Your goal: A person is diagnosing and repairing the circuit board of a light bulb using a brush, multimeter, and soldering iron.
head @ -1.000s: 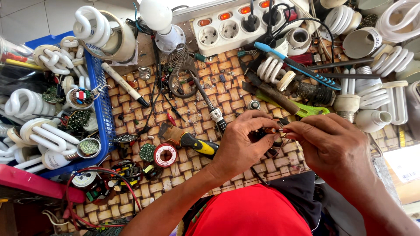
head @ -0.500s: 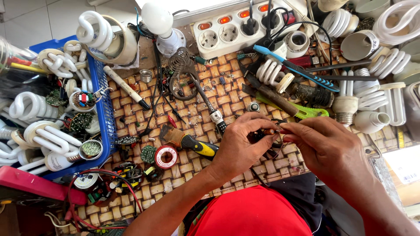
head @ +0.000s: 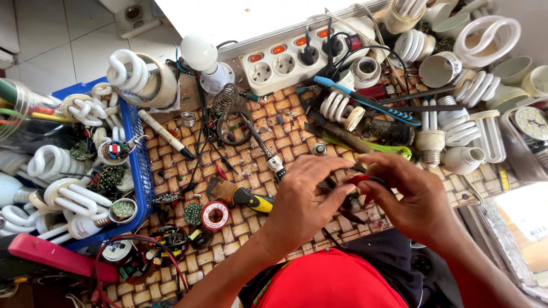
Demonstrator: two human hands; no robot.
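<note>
Overhead view from the head camera. The left hand (head: 302, 199) and the right hand (head: 414, 197) meet low over the counter (head: 268, 239), a woven cane mat, with fingertips drawn together around a small dark part with red and black wires (head: 357, 181). The left hand lies palm down, thumb and forefinger pinched toward the part; the right hand is curled, its fingers bent inward and pinching the red wire from the other side. Both forearms enter from the bottom edge, either side of a red cap (head: 328, 282). The part is mostly covered by the fingers, so its shape cannot be told; it sits between the two hands, just above the mat, right of centre.

Just left of the left hand lies a screwdriver with yellow and black handle (head: 248, 198), and beside that a red reel of solder wire (head: 215, 214). Above the hands a soldering iron (head: 265, 151) rests tilted near its coiled wire stand (head: 227, 100). At the far edge stands a white power strip (head: 297, 60) with plugs in it. A blue basket (head: 140, 165) at left holds spiral lamp tubes (head: 48, 162) and small circuit boards. More white lamp tubes and bases (head: 456, 134) crowd the right side.
</note>
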